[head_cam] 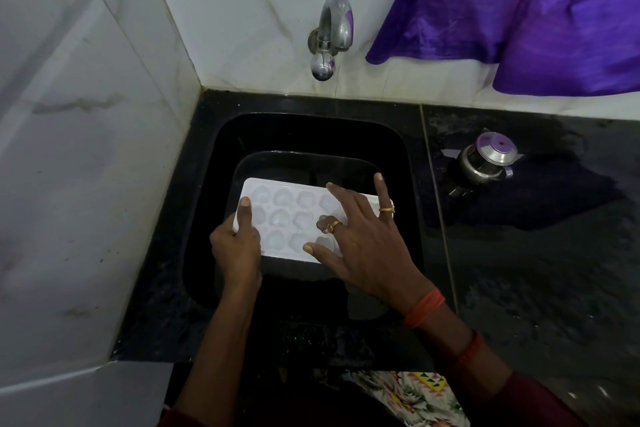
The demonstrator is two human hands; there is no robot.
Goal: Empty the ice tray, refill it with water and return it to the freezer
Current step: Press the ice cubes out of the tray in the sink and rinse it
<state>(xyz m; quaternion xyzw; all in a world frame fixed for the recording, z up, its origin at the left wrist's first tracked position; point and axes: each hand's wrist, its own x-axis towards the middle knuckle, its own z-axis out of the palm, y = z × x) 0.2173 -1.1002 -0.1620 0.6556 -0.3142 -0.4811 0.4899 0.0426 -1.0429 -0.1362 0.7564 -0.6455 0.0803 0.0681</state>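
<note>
A white ice tray [284,215] with rounded moulds is held flat over the black sink [221,156]. My left hand [237,246] grips the tray's left end, thumb on top of the rim. My right hand [363,239] lies over the tray's right half with fingers spread and fairly straight; the index finger bends down onto one mould. The right end of the tray is hidden under that hand. The moulds look frosty; I cannot tell whether they hold ice. A chrome tap [330,35] juts from the tiled wall above the sink, and no water runs from it.
A steel pot with a lid [488,159] stands on the wet black counter [540,270] right of the sink. A purple cloth [540,10] hangs at the upper right. White tiled walls [79,149] close in the left side and the back.
</note>
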